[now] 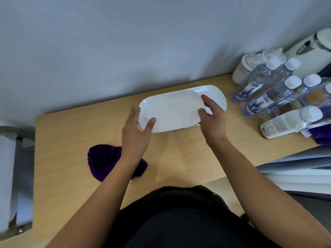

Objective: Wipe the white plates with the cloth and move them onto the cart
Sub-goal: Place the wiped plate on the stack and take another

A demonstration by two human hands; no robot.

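Head view: both hands are on the top plate (172, 111). The left hand (137, 129) grips its left end and the right hand (212, 120) grips its right end, fingers (133, 113) curled round the rim with thumbs on top. It sits on or just above a lower plate (215, 95) on the tabletop (71, 131); can't tell if they're touching.

The purple cloth (102, 160) lies loose on the tabletop, partly under the left forearm, and nobody's holding it. So my guess is this is either picking up a plate to wipe it or carrying a wiped one off. The grey frame at the far left looks like the cart (16, 176), so the next move means swinging the plate left.

Water bottles (265, 86) and a kettle (308, 51) crowd the right side near the lower plate, so watch those. The cloth sits roughly on the way to the cart.
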